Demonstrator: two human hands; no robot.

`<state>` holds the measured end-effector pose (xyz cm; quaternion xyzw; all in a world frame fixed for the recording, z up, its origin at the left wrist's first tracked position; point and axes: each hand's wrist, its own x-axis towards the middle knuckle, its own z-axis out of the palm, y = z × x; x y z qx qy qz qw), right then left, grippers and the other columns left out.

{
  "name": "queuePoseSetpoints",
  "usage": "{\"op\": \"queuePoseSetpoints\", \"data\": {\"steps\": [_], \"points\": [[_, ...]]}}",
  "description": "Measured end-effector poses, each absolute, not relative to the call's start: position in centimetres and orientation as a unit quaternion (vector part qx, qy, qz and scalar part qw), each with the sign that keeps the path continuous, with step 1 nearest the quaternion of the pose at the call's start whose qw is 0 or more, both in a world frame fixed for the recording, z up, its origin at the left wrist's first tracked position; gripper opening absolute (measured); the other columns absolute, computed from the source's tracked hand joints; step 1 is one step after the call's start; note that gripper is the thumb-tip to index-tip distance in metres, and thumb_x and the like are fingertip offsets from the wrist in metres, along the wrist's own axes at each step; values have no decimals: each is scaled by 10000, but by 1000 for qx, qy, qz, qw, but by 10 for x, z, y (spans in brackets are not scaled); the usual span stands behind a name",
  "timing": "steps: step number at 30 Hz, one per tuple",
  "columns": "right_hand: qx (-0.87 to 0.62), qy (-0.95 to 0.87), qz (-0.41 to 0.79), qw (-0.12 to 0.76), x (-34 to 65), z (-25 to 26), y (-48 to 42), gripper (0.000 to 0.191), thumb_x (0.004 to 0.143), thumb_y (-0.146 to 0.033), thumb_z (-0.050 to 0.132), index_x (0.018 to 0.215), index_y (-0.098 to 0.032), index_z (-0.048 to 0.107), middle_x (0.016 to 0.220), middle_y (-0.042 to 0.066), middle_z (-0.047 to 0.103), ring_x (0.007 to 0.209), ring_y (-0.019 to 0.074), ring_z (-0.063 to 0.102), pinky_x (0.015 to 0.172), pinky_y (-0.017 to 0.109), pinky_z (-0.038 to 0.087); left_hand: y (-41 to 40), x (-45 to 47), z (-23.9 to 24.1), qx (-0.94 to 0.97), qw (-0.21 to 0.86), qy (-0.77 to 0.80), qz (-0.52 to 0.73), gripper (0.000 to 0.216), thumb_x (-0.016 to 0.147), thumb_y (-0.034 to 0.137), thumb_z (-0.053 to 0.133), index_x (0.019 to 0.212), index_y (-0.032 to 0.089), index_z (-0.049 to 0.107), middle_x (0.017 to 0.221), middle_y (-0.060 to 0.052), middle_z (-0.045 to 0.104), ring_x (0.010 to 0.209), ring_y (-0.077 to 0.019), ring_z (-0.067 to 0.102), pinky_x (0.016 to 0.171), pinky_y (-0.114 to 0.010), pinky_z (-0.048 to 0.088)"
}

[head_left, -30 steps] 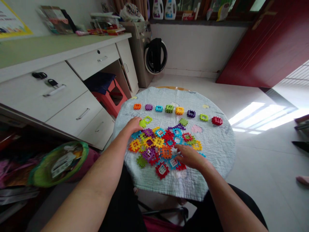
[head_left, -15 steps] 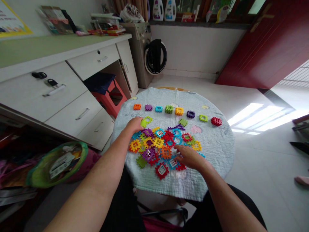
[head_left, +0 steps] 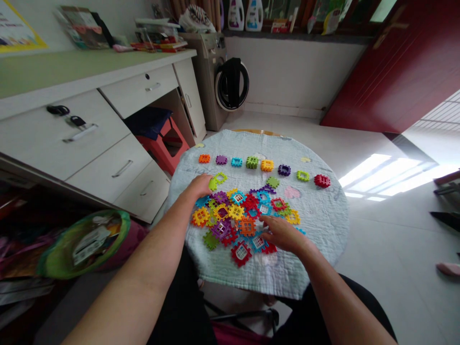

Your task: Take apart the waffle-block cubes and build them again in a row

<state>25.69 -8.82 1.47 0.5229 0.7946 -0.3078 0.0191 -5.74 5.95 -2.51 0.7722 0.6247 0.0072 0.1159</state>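
A heap of interlocking plastic building panels (head_left: 236, 212) in many colours, with notched edges and some with window grids, lies on the cloth-covered round table (head_left: 316, 230). My left hand (head_left: 201, 186) is at the heap's far left edge, its fingers closed on a lime-green panel (head_left: 213, 184). Touching that panel is a lime-green open frame (head_left: 220, 178). Over the right part of the heap lies my right hand (head_left: 280, 232), fingers loosely stretched and apart, near a blue window panel (head_left: 258, 242); nothing shows in its grasp. Its fingertips partly hide panels below.
A row of small stacks (head_left: 252, 162), sorted by colour, runs along the table's far side. A white drawer desk (head_left: 97, 158) and a bin (head_left: 124, 235) stand to the left. Behind are a washing machine (head_left: 206, 72) with its door open and a red door (head_left: 395, 72).
Almost nothing differs. My left hand and the lime-green panel have shifted very slightly; my right hand stays in place.
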Motion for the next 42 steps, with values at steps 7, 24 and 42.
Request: {"op": "queuePoseSetpoints", "data": {"steps": [7,24,42], "points": [[534,792,-297,-5,260,20,-87,384,800,-195,585,1180,-144,591,1057,120,691,946,217,637,839,316,448,55,-56,-12,762,86,642,5,567,568,259,690,1127,183,642,1093,-112,660,1017,-298,619,887,-343,483],[516,402,-585,-479,228,12,-68,416,624,-365,752,951,-184,569,823,17,665,723,146,621,602,254,482,-34,71,29,820,268,417,287,489,679,168,646,1164,210,599,1171,-107,595,1144,-272,518,1055,-436,381],[622,565,-348,-415,235,2,-63,492,733,-400,629,1155,-170,528,1126,126,601,965,232,593,807,386,496,-38,90,13,321,723,450,414,238,764,191,651,974,189,538,919,-35,655,761,-131,642,673,-263,551]]}}
